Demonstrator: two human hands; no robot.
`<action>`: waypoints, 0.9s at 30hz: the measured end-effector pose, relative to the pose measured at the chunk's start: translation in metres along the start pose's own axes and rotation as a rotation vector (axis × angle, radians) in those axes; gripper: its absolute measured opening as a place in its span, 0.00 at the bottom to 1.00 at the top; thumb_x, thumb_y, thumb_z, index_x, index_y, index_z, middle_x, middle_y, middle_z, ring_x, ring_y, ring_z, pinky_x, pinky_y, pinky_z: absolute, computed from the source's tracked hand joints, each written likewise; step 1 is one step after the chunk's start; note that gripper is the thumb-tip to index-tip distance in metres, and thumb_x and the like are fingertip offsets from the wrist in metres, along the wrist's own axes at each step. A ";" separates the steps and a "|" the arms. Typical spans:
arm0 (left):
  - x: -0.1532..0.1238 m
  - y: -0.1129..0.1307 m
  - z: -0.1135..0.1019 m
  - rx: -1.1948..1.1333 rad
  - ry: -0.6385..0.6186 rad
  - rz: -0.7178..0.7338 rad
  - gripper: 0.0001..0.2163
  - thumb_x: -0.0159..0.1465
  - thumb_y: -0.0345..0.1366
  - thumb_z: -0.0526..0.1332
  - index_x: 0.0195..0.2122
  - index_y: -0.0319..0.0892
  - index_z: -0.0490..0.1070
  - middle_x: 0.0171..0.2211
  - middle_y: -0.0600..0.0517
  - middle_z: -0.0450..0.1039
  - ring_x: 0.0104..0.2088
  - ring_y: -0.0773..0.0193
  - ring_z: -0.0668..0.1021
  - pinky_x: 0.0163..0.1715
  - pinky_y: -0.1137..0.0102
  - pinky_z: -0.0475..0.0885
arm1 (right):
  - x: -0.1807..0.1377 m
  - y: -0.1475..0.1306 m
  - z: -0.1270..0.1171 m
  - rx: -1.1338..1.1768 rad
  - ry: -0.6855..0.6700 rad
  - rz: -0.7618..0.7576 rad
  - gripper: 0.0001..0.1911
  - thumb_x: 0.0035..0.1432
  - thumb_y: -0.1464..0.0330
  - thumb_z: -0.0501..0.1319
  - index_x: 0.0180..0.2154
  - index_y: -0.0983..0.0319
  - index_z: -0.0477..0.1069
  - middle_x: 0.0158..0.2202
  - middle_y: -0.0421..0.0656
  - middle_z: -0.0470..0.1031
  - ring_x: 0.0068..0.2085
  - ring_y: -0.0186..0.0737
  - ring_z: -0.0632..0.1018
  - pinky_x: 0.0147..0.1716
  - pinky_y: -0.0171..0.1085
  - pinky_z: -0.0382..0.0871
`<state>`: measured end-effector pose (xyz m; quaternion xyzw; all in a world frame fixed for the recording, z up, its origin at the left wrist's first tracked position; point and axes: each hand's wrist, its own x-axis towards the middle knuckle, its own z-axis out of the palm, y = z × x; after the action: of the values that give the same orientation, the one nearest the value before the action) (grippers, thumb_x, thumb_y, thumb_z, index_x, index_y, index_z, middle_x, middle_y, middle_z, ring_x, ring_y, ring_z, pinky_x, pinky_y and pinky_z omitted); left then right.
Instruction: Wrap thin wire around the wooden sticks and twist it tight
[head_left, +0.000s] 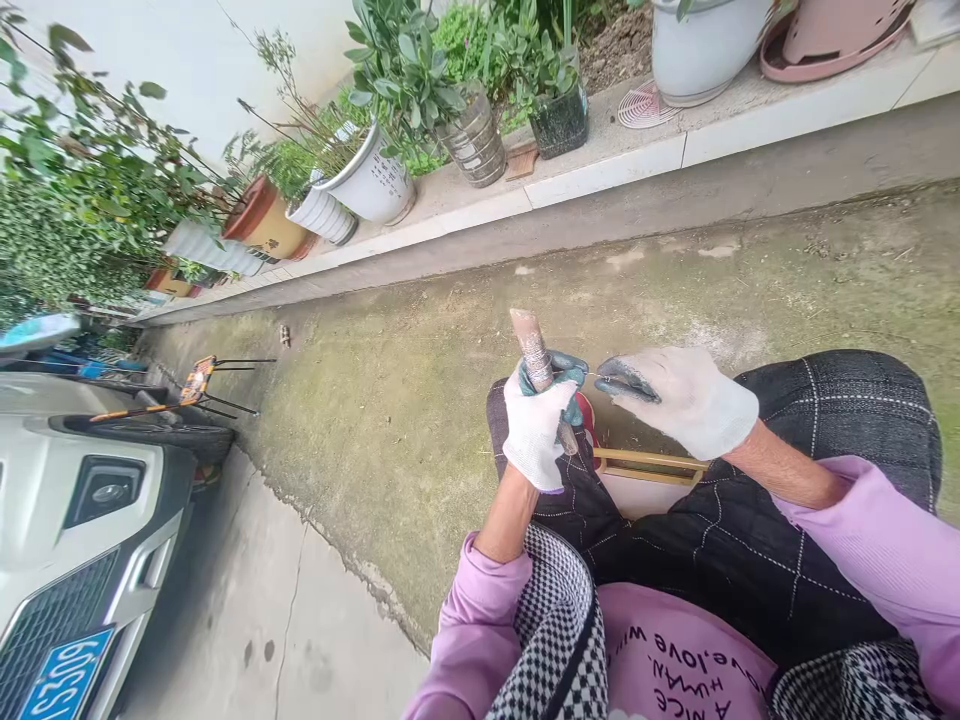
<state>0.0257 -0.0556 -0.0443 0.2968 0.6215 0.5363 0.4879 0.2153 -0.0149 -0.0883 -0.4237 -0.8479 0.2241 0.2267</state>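
Left hand (pixel 535 428) gripping wooden handle (pixel 531 345), right hand (pixel 686 400) seemingly pinching

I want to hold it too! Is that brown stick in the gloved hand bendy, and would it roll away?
The stick is probably stiff: it stands straight up out of the left hand without sagging. It looks round, so on the concrete ground it might well roll. One gloved fist holds it easily, so it seems fairly light.
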 end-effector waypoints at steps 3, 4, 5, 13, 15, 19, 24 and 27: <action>0.001 -0.004 -0.003 0.029 0.008 0.034 0.14 0.50 0.39 0.76 0.34 0.42 0.77 0.26 0.57 0.78 0.17 0.74 0.68 0.18 0.74 0.65 | 0.001 -0.003 0.001 0.189 -0.010 0.095 0.12 0.72 0.61 0.64 0.46 0.55 0.86 0.41 0.45 0.90 0.42 0.50 0.89 0.42 0.42 0.77; 0.001 -0.005 -0.004 0.048 0.018 0.052 0.14 0.50 0.39 0.76 0.34 0.42 0.77 0.28 0.56 0.79 0.17 0.74 0.69 0.19 0.74 0.66 | 0.002 -0.004 0.001 0.287 0.000 0.142 0.11 0.71 0.61 0.64 0.45 0.55 0.86 0.40 0.44 0.90 0.41 0.49 0.88 0.42 0.42 0.78; 0.002 -0.006 -0.005 0.070 0.032 0.075 0.14 0.50 0.39 0.77 0.34 0.42 0.78 0.29 0.55 0.81 0.19 0.73 0.71 0.20 0.74 0.67 | 0.003 -0.006 0.002 0.387 0.010 0.189 0.10 0.70 0.62 0.65 0.44 0.55 0.86 0.39 0.43 0.89 0.39 0.47 0.88 0.41 0.41 0.79; 0.004 -0.004 -0.006 0.112 0.072 0.140 0.13 0.51 0.39 0.76 0.33 0.42 0.78 0.30 0.53 0.82 0.21 0.72 0.72 0.22 0.74 0.68 | 0.007 -0.006 0.003 0.222 -0.052 0.223 0.12 0.70 0.60 0.66 0.48 0.56 0.86 0.41 0.44 0.90 0.40 0.49 0.89 0.41 0.42 0.76; 0.003 -0.004 -0.005 0.101 0.059 0.122 0.13 0.50 0.39 0.77 0.33 0.41 0.78 0.30 0.54 0.81 0.20 0.73 0.71 0.20 0.74 0.67 | 0.008 -0.004 0.002 0.102 -0.089 0.193 0.14 0.70 0.60 0.68 0.52 0.54 0.87 0.45 0.45 0.91 0.44 0.52 0.89 0.42 0.42 0.76; 0.002 -0.004 -0.005 0.071 0.033 0.099 0.14 0.49 0.38 0.76 0.34 0.41 0.78 0.30 0.53 0.82 0.20 0.73 0.72 0.19 0.75 0.66 | 0.009 -0.005 0.000 -0.037 -0.158 0.148 0.13 0.74 0.60 0.64 0.49 0.55 0.87 0.45 0.47 0.91 0.45 0.54 0.89 0.40 0.43 0.72; 0.000 -0.002 -0.005 0.075 0.045 0.107 0.13 0.49 0.37 0.77 0.33 0.41 0.78 0.30 0.53 0.82 0.19 0.74 0.71 0.18 0.76 0.65 | 0.008 -0.010 -0.004 -0.127 -0.175 0.087 0.15 0.77 0.62 0.61 0.52 0.57 0.86 0.48 0.49 0.91 0.47 0.54 0.89 0.39 0.42 0.69; -0.001 -0.003 -0.005 0.068 0.047 0.114 0.13 0.49 0.36 0.77 0.33 0.41 0.79 0.30 0.53 0.82 0.20 0.73 0.72 0.19 0.76 0.66 | 0.007 -0.010 -0.005 -0.153 -0.190 0.086 0.15 0.78 0.61 0.60 0.49 0.58 0.85 0.45 0.50 0.90 0.43 0.52 0.88 0.37 0.41 0.66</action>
<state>0.0215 -0.0590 -0.0468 0.3352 0.6329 0.5485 0.4314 0.2077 -0.0135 -0.0770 -0.4527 -0.8611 0.2075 0.1026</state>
